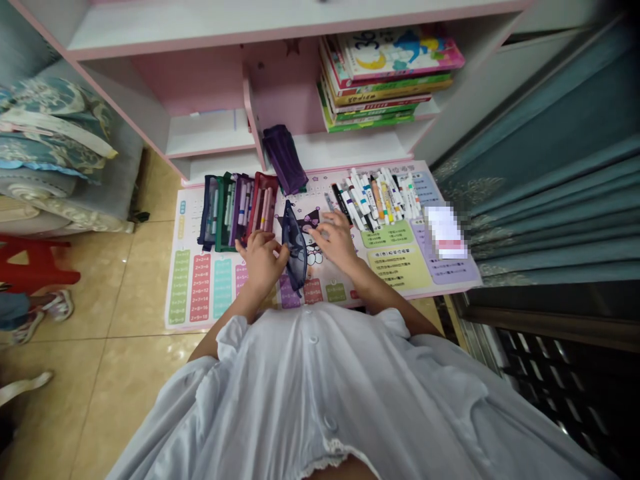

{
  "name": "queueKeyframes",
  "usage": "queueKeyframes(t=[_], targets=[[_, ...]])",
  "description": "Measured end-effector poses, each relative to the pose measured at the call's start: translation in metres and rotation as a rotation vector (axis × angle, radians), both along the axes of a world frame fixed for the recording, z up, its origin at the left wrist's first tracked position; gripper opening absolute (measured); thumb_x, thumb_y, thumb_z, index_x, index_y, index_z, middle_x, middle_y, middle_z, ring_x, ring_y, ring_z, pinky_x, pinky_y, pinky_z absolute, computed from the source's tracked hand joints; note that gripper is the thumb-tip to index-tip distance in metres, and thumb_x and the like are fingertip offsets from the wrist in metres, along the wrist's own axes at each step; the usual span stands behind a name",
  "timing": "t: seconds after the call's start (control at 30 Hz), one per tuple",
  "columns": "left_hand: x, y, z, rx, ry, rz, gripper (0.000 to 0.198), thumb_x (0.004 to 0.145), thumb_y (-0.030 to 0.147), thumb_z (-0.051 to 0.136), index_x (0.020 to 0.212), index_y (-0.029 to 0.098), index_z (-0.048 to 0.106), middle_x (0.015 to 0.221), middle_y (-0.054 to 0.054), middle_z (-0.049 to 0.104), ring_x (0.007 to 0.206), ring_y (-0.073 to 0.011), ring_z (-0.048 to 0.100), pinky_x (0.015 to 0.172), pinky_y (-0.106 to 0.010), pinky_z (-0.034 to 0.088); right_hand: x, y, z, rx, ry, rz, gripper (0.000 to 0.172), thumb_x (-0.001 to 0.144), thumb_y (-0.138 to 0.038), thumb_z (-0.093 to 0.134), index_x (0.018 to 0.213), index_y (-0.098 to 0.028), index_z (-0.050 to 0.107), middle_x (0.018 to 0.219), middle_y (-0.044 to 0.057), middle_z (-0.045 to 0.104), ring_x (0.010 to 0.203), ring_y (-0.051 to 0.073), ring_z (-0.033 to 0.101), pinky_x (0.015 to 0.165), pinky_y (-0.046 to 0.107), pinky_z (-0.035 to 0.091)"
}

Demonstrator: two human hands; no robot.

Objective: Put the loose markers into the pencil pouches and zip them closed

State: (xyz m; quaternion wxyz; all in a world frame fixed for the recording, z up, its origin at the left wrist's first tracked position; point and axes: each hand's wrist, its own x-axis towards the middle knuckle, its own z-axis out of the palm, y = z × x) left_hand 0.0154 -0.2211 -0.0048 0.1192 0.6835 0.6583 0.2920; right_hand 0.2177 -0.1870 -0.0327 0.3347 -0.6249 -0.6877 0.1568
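A navy mesh zip pencil pouch [296, 257] lies between my hands, its long mouth parted. On its left side is my left hand [262, 259], fingers bent, with the thumb and forefinger at the pouch's edge. My right hand [340, 245] is just right of the pouch, fingers apart over the cartoon figure on the mat, with nothing visible in them. Beyond that hand lies a loose row of white-barrelled markers [385, 200], a few black or orange ones among them. Left of the pouch, a red pouch [262, 207] filled with pink markers sits just beyond my left hand.
Purple [242, 210], green [226, 208] and blue [211, 210] marker-filled pouches stand beside the red one. A dark purple case [285, 159] leans by the shelf divider [254, 123]. Stacked books [380, 87] fill the right shelf. A blurred white item [445, 231] lies near the mat's right edge.
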Motion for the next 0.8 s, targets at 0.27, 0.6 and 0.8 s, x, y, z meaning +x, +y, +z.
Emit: queueKeyframes(t=[0.27,0.6,0.8], targets=[[-0.002,0.002,-0.003,0.047,-0.013,0.004,0.025,0.085,0.033,0.071,0.063,0.022,0.064,0.111,-0.009,0.073,0.127,-0.0350,0.054,0.116,-0.075,0.011,0.040,0.028,-0.016,0.033,-0.183,-0.320,0.021,0.081,-0.030,0.068,0.094,-0.014,0.071,0.149,0.023,0.048,0.151,0.047,0.020,0.118,0.077,0.012],[-0.003,0.001,-0.002,0.033,-0.010,-0.013,0.026,0.084,0.032,0.070,0.061,0.021,0.061,0.111,-0.010,0.073,0.126,-0.0356,0.055,0.114,-0.077,0.014,0.036,0.039,-0.020,-0.015,-0.260,-0.199,0.015,0.075,-0.019,0.066,0.086,-0.013,0.074,0.153,0.020,0.046,0.154,0.045,0.014,0.120,0.075,0.006],[-0.002,0.001,-0.001,0.020,-0.021,-0.019,0.028,0.085,0.032,0.069,0.061,0.021,0.060,0.110,-0.009,0.073,0.126,-0.0355,0.055,0.115,-0.076,0.016,0.020,0.018,0.008,0.012,-0.169,-0.189,0.007,0.072,-0.021,0.068,0.068,-0.017,0.069,0.148,0.016,0.053,0.153,0.044,0.021,0.120,0.072,0.013]])
